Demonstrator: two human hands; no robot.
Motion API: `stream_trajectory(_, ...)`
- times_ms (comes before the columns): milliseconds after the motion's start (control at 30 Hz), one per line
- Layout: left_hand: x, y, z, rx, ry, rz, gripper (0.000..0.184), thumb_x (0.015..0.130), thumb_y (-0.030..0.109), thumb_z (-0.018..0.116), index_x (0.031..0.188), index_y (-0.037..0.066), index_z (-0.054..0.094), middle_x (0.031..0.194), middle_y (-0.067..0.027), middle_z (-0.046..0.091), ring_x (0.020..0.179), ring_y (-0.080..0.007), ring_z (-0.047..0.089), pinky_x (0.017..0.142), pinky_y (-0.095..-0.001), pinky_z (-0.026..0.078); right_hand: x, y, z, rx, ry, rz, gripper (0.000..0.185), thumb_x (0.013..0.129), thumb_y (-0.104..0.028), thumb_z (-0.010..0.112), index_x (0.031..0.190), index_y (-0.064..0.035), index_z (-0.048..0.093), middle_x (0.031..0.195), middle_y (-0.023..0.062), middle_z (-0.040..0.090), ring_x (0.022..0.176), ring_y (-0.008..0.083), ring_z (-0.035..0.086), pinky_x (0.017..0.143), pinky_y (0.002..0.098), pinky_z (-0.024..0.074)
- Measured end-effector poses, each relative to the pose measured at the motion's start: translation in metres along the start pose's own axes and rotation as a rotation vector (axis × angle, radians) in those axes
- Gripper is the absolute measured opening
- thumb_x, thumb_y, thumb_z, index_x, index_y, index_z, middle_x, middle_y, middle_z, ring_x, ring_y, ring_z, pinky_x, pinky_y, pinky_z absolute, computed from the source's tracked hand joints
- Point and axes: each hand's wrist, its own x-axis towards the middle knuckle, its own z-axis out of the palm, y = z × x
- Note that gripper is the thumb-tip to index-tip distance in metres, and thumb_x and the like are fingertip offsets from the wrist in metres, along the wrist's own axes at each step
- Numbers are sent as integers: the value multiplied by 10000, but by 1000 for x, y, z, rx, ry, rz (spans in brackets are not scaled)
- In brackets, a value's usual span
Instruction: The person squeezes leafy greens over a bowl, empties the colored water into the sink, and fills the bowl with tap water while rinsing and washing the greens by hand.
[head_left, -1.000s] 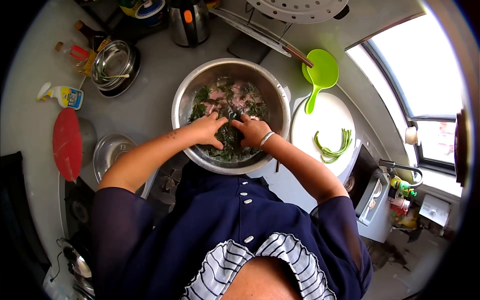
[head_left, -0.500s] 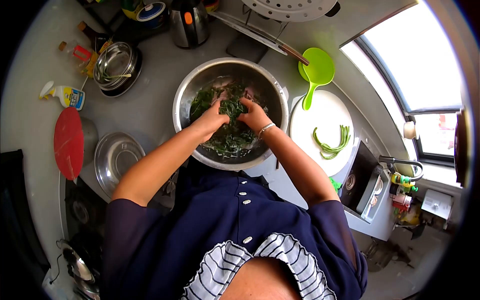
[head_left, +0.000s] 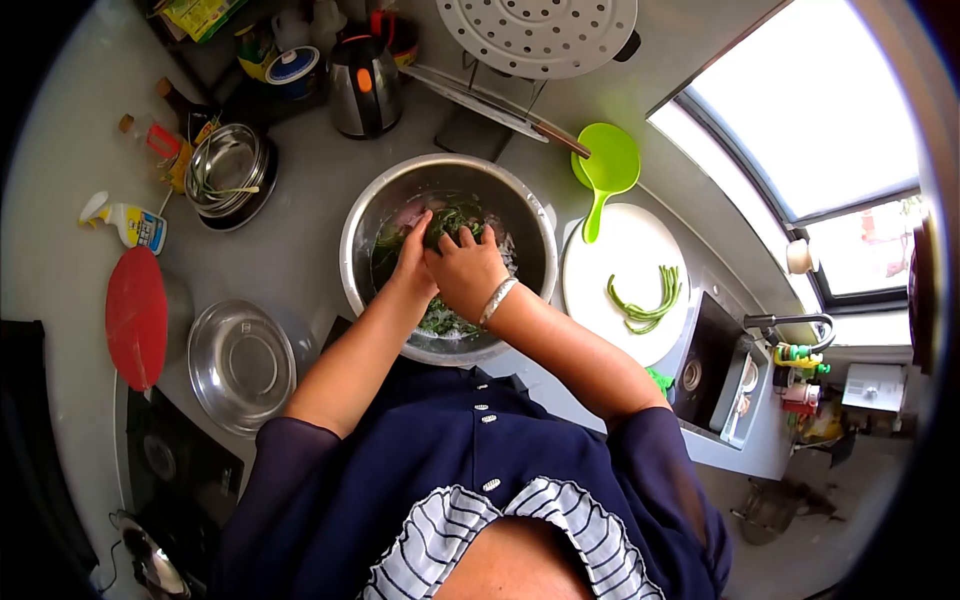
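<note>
A large steel basin [head_left: 540, 240] stands before me with water and dark leafy greens [head_left: 436, 318] in it. My left hand [head_left: 412, 268] is at the left of a bunch of the greens, its palm turned inward and its thumb side up. My right hand [head_left: 468, 272], with a bracelet at the wrist, curls its fingers over the same bunch from the right. The hands touch each other and press the greens between them. Some fingertips are hidden by the leaves. Loose leaf pieces float near the basin's front wall.
To the right, a white round board [head_left: 620, 275] bears several green beans [head_left: 648, 308]; a green ladle [head_left: 607, 170] lies at its far edge. A steel bowl [head_left: 240, 365] and red lid [head_left: 136, 318] are left. Behind are a kettle [head_left: 364, 90] and stacked bowls [head_left: 228, 165].
My hands have come together around a bunch of greens, the right moving left across the basin. The camera view has tilted, so the surroundings sit lower.
</note>
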Motion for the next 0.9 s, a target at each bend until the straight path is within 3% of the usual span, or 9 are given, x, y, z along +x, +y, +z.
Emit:
stream_trajectory(133, -2, 0, 0, -33, 5, 99, 445, 955, 407, 424, 1221, 74, 551, 1175, -124, 611, 1077, -283, 585, 946, -432, 464, -16, 21, -25, 198, 207, -81, 412, 726, -91, 672, 1127, -107, 580, 1068, 79, 617, 1082, 282, 574, 907, 500, 446)
stream_trajectory(200, 0, 2, 3, -85, 3, 79, 423, 958, 374, 415, 1186, 54, 573, 1152, -120, 627, 1051, -283, 600, 937, -432, 471, -20, 38, -28, 812, 276, 2, 372, 714, -73, 673, 1081, -64, 609, 992, 119, 650, 963, 299, 627, 843, 402, 491)
stream_trajectory(267, 1, 5, -3, -107, -62, 111, 413, 952, 376, 421, 1138, 53, 601, 1109, -109, 649, 1027, -279, 613, 924, -434, 479, -25, 39, -27, 1251, 357, 401, 232, 881, -150, 604, 1079, -30, 622, 961, 120, 667, 895, 237, 649, 790, 316, 494)
stream_trajectory(433, -6, 1, 6, -96, -78, 81, 353, 937, 341, 472, 1088, 64, 631, 1054, -91, 674, 995, -244, 632, 891, -416, 503, 1, 50, 61, 2209, 149, 870, 656, 910, -528, 522, 1328, -37, 400, 1301, 129, 516, 1150, 274, 525, 940, 396, 423)
stream_trajectory(533, -10, -11, 10, -110, -74, 40, 311, 925, 309, 509, 1069, 76, 656, 1048, -69, 681, 986, -221, 638, 892, -381, 509, 24, 35, 84, 2795, 192, 792, 449, 940, -440, 498, 1176, -64, 567, 1165, 113, 618, 1137, 241, 549, 995, 379, 392)
stream_trajectory(667, -19, -13, 16, -26, 12, 97, 388, 926, 405, 502, 1165, 122, 620, 1166, -54, 639, 1094, -227, 588, 982, -403, 436, 34, 30, 91, 2786, 365, 621, 374, 933, -373, 523, 1087, -54, 641, 1086, 88, 654, 1057, 196, 589, 957, 354, 419)
stream_trajectory(733, -36, -5, 40, 42, 282, 29, 563, 892, 561, 486, 1265, 145, 553, 1289, -68, 562, 1193, -254, 516, 1043, -447, 360, 33, 26, 80, 1774, 684, 470, 353, 926, -336, 527, 1069, -44, 663, 1087, 77, 654, 974, 179, 611, 890, 331, 461)
stream_trajectory(767, -32, -7, 33, 113, 268, 50, 705, 850, 679, 453, 1329, 164, 493, 1341, -78, 510, 1254, -273, 456, 1073, -472, 305, 31, 25, 74, 1970, 664, 504, 285, 873, -272, 624, 1007, -27, 683, 1080, 79, 668, 994, 220, 618, 848, 308, 464)
stream_trajectory(900, -9, -9, 1, -91, 77, 96, 573, 917, 591, 394, 1232, 131, 524, 1316, -113, 498, 1243, -270, 462, 1063, -449, 339, 24, 5, 60, 982, 793, 197, 267, 783, -185, 664, 1020, -62, 665, 1015, 154, 650, 989, 326, 602, 916, 395, 457)
